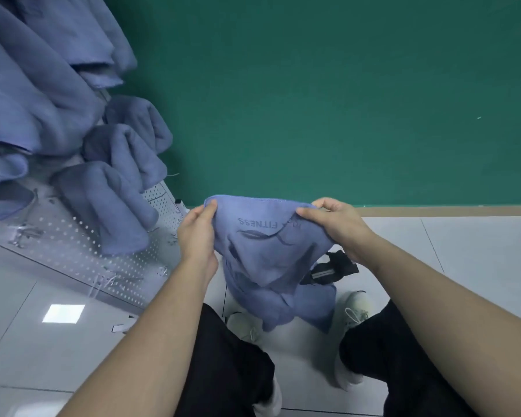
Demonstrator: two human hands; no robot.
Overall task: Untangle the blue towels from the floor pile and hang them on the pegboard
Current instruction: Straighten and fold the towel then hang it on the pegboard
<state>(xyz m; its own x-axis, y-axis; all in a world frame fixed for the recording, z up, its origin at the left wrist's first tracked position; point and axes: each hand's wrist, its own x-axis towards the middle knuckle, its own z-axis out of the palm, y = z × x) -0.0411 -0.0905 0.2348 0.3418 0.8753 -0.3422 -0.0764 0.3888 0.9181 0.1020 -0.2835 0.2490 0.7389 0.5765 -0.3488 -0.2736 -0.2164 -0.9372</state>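
Observation:
A blue towel [265, 251] printed with "FITNESS" and a dark leaf design hangs between my hands, its lower part drooping toward the floor between my feet. My left hand [197, 233] pinches its upper left corner. My right hand [333, 221] grips the upper edge on the right. The white pegboard [73, 245] stands at the left, with several blue towels [109, 203] hanging on its hooks.
A green wall [313, 100] rises behind, with a tan skirting strip above the grey tiled floor [463, 251]. A small black object [331, 267] lies on the floor behind the towel. My white shoes [355, 308] and dark trousers fill the bottom of the view.

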